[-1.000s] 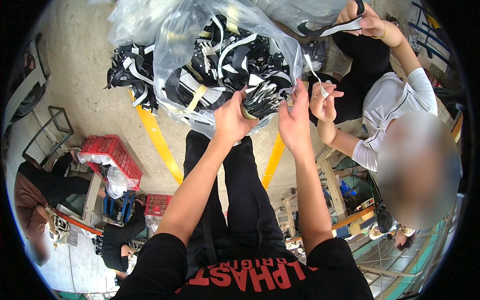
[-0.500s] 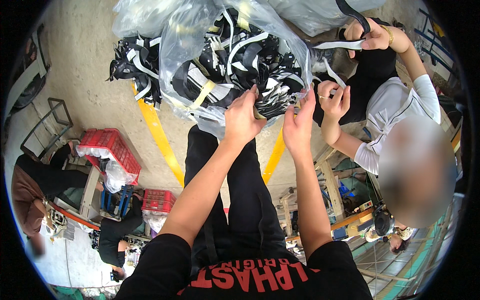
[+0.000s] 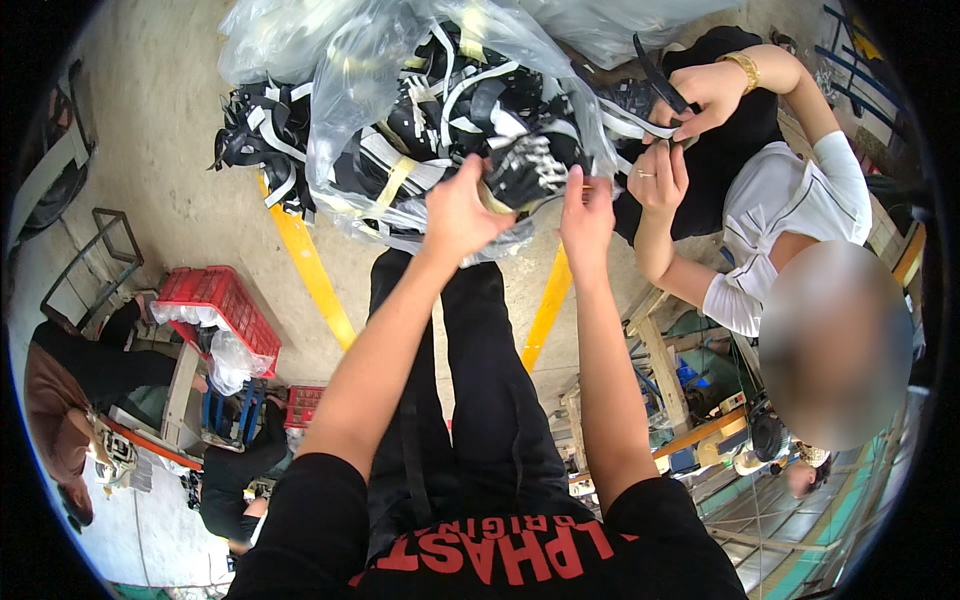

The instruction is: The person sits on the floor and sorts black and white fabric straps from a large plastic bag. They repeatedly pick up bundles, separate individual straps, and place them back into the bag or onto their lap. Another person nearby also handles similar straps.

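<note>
My left hand [image 3: 463, 212] is closed around the near left side of a bundle of black and white strips [image 3: 532, 168], thumb and fingers pressing on it. The bundle stands over an open clear plastic bag [image 3: 365, 75] filled with loose black and white strips [image 3: 470, 85]. At the bundle's right side my right hand [image 3: 587, 222] has its thumb and fingers drawn together; what lies between them is too small to make out. Beside the left hand, a pale yellow band [image 3: 397, 187] ties another bundle in the bag.
At the right, a seated co-worker's hands [image 3: 690, 100] hold a black and white strip. More strips [image 3: 270, 135] lie left of the bag. Yellow floor lines [image 3: 305, 262] run beside my legs. A red crate [image 3: 225, 310] stands at the left, with other people near it.
The bundle has turned and lifted, its strip ends now facing up. My right hand has drawn its fingers together and shifted slightly left. The co-worker's hands have come together on the strip.
</note>
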The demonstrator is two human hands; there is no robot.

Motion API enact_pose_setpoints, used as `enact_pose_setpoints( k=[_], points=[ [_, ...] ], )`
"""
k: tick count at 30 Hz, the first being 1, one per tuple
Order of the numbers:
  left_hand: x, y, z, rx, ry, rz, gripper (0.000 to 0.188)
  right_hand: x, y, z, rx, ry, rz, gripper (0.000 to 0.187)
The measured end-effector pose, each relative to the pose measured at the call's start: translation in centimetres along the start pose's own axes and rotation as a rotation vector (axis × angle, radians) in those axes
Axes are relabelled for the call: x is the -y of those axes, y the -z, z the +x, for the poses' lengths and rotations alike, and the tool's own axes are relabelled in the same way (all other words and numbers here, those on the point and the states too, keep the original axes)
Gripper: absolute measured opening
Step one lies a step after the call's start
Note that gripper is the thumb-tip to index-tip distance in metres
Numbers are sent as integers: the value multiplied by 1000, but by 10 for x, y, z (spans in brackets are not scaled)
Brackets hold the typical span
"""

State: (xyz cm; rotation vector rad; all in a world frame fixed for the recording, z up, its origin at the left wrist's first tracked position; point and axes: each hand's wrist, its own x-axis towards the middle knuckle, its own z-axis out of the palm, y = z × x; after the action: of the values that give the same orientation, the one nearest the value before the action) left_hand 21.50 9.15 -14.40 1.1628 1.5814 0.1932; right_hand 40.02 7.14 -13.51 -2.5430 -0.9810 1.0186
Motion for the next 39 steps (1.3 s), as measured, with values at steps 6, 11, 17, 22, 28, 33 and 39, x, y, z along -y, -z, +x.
enact_pose_setpoints(
  k=[6, 11, 17, 22, 28, 33, 39],
  points=[
    [31, 24, 67, 42, -15, -218, 86, 12, 20, 14, 233, -319, 365, 22],
    [25, 39, 66, 73, 7, -190, 91, -4, 30, 19, 248, -219, 251, 23],
    [-11, 60, 10, 1, 39, -372, 83, -35, -7, 15, 194, -116, 237, 27],
    [7, 90, 42, -191, 41, -625, 77, -30, -7, 17, 137, -54, 245, 26],
    [-1, 117, 3, -239, -91, -973, 81, -32, 2, 24, 150, 12, 145, 25],
    [33, 136, -43, -232, -66, -1006, 88, -30, -4, 23, 158, -32, 166, 25],
    [50, 139, -65, -273, -252, -1080, 86, -25, 1, 20, 116, -129, 176, 29]
  ],
)
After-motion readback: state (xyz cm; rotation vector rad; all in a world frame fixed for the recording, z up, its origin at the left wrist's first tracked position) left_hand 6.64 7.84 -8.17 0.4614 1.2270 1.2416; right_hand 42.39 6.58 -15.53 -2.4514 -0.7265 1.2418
